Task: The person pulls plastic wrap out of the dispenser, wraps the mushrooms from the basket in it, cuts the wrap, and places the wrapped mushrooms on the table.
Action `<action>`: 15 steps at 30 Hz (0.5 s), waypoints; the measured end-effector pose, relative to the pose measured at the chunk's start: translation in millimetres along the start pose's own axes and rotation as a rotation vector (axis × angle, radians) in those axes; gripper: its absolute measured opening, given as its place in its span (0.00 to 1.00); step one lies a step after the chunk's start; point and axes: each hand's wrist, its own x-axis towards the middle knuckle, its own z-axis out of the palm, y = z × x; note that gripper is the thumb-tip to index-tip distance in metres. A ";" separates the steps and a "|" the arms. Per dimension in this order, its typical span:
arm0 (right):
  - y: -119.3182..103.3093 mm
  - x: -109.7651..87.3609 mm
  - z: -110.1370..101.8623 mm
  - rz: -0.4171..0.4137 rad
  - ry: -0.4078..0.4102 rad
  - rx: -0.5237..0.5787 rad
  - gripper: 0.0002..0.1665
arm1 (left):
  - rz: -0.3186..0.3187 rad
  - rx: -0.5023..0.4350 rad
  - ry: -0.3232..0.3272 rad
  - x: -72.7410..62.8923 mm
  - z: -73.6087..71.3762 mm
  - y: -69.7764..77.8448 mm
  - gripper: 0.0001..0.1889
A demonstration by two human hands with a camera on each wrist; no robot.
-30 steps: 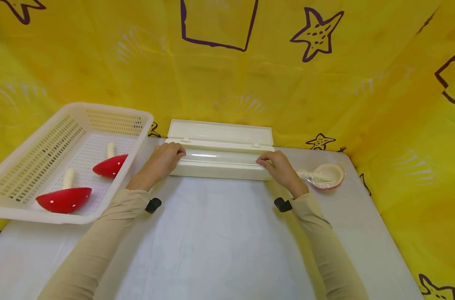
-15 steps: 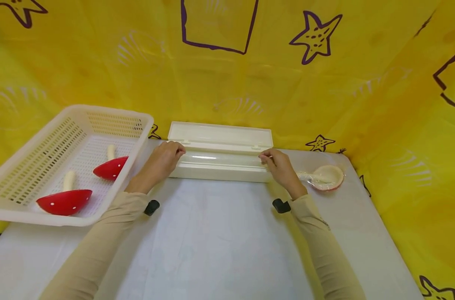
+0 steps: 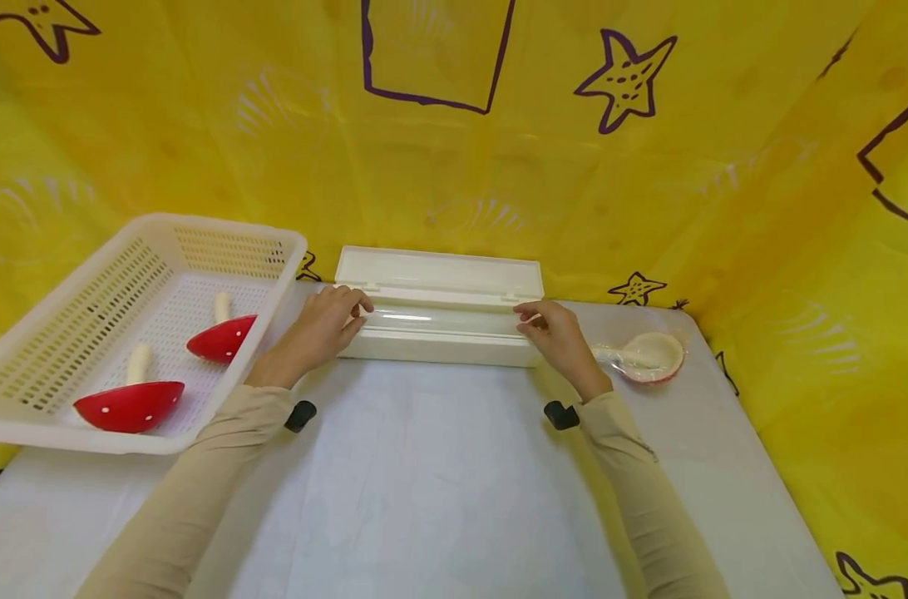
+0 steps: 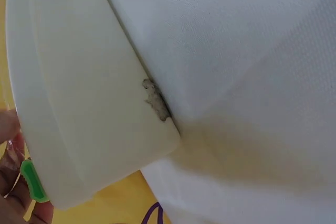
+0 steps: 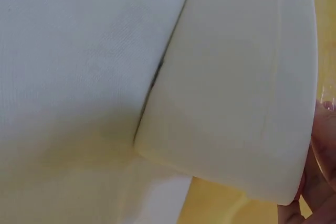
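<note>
A long white plastic-wrap dispenser (image 3: 439,349) stands at the back of the table, its lid (image 3: 439,268) raised. Clear plastic wrap (image 3: 439,318) shines along its top. My left hand (image 3: 323,329) is at the dispenser's left end, bent thumb and fingers at the film; a small gap shows between thumb and forefinger. My right hand (image 3: 562,337) does likewise at the right end, pinching at the film. Glints of film show by the fingertips in both wrist views. A green slider piece (image 4: 33,182) sits near the left fingers on the dispenser's edge.
At the left is a white perforated basket (image 3: 293,274) holding two red, white-dotted mushroom-shaped ladles (image 3: 128,408) with pale handles. Right of the dispenser lies a similar ladle (image 3: 652,358) wrapped in clear film. Yellow patterned cloth (image 3: 454,166) hangs close behind.
The left thumb and forefinger have parted slightly, and the right fingers have shifted a little. Dispenser, basket and ladles stay put; the head view has tilted slightly upward.
</note>
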 end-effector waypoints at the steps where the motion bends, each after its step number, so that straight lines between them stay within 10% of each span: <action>1: 0.8 -0.4 0.4 0.003 0.004 -0.007 0.14 | -0.006 -0.001 0.009 0.6 0.4 -0.7 0.09; 15: -5.6 -5.3 -0.5 0.001 0.033 -0.166 0.09 | 0.007 0.006 0.106 -0.2 1.7 -2.8 0.05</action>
